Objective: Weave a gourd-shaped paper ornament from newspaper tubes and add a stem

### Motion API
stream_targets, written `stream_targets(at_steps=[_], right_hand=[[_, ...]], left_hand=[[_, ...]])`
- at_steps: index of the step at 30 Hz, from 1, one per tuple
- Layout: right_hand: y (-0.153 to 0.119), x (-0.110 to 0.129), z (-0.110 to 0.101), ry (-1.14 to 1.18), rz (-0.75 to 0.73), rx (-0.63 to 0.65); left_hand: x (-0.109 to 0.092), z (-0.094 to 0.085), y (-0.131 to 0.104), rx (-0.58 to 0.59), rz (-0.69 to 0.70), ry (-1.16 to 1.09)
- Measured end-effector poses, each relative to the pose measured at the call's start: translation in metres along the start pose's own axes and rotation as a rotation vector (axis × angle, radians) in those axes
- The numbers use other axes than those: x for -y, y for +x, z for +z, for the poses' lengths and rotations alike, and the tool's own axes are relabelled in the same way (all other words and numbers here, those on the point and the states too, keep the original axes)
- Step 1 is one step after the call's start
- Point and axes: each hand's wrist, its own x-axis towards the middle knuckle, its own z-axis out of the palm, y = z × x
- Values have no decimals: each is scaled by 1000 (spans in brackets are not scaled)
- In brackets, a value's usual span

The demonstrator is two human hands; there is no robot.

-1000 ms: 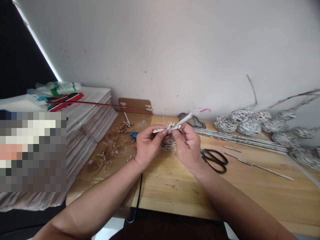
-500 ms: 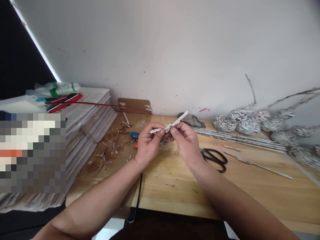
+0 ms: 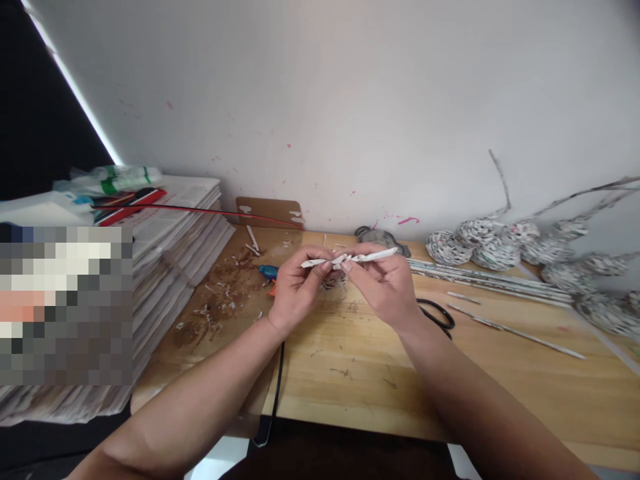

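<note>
Over the middle of the table my left hand (image 3: 300, 287) and my right hand (image 3: 383, 283) pinch a white twisted paper strip (image 3: 377, 255) between thumbs and fingers. The strip lies nearly level, its longer end reaching out past my right hand. Below my fingertips shows part of a small woven paper piece (image 3: 334, 279), mostly covered by my hands. Just left of my left hand is a blue glue gun (image 3: 269, 271) with an orange part. My right forearm partly covers black-handled scissors (image 3: 440, 317).
A tall stack of newspapers (image 3: 195, 200) stands at the left. Woven paper balls (image 3: 495, 250) sit along the wall at right, with long paper rods (image 3: 490, 280) before them. Paper scraps (image 3: 225, 293) litter the brown-stained left side. A grey cloth-like object (image 3: 383, 238) lies behind my hands.
The paper strip's right end has swung down from a steep slant to nearly level. My right hand has turned and shifted slightly right, covering more of the scissors. My left hand stays about where it was.
</note>
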Motion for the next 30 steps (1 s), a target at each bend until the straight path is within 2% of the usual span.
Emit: stream_targets(at_steps=[2,5,10,14,17,20,22,24,26,27,30], right_hand=[[1,4,-3,-100,-31,32],[0,9,-5,-173,-44,-13],[-3,8,1,147,86,-69],[-6,6,8,288,168,-116],[-11,8,10,221,118,-100],[-22,13,1,61,67,-129],[-36,16,-18,-86,106,-169],[-55,13,-50,-334,132,-197],[-75,5,-90,-738,183,-127],[-85,0,-110,-935,209,-47],[-109,-15,-158,-1255,307,58]], left_hand=[[-1,-2,0,19,24,53],[-3,-3,-1,41,81,121],[-2,1,-2,-19,110,21],[-3,2,-2,-44,101,8],[-6,1,-1,-32,123,80],[-8,0,1,-1,110,80],[-9,-1,3,4,134,69],[-11,-2,4,14,195,67],[-13,-2,5,39,262,74],[-14,-2,5,57,289,76],[-15,-2,5,95,320,57]])
